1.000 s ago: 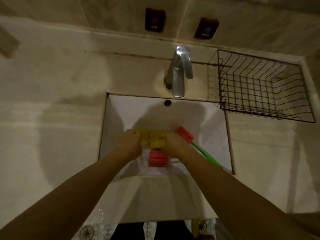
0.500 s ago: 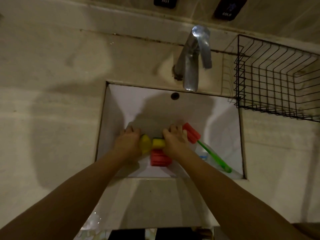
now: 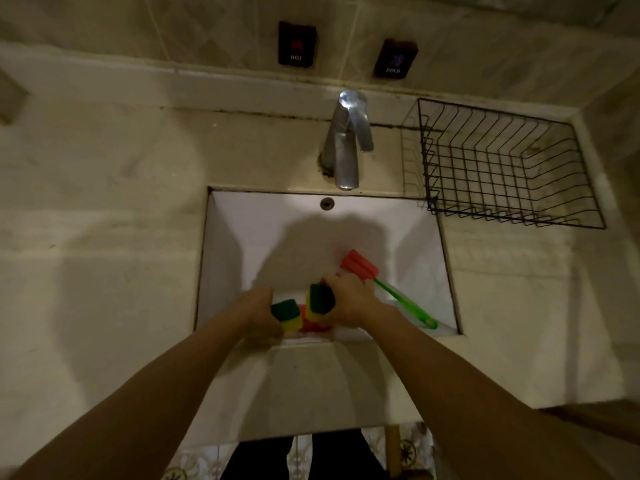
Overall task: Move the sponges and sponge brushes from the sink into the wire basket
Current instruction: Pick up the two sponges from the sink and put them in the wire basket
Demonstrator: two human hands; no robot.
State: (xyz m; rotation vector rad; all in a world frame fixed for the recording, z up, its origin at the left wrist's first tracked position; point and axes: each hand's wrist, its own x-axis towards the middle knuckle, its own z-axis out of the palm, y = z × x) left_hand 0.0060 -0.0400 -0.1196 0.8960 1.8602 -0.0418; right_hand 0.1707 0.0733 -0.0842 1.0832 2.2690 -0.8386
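Note:
Both hands are low in the white sink (image 3: 277, 230). My left hand (image 3: 258, 315) grips a yellow sponge with a green scrub face (image 3: 286, 315). My right hand (image 3: 349, 299) grips a second yellow-and-green sponge (image 3: 320, 299), turned on edge. Between and under them lies a red sponge (image 3: 311, 325), mostly hidden. A sponge brush with a red foam head (image 3: 358, 266) and green handle (image 3: 405, 303) rests in the sink's right side, just beyond my right hand. The black wire basket (image 3: 512, 220) stands on the counter at the back right, with nothing in it.
A chrome tap (image 3: 346, 147) rises behind the sink, its spout over the basin's back edge. Hot and cold switches (image 3: 297, 45) are on the tiled wall. Beige stone counter (image 3: 104, 202) surrounds the sink; a wall corner bounds the basket's right side.
Each hand has closed on a yellow-and-green sponge and turned it, so the green faces now show. The sponges have come slightly apart and toward me.

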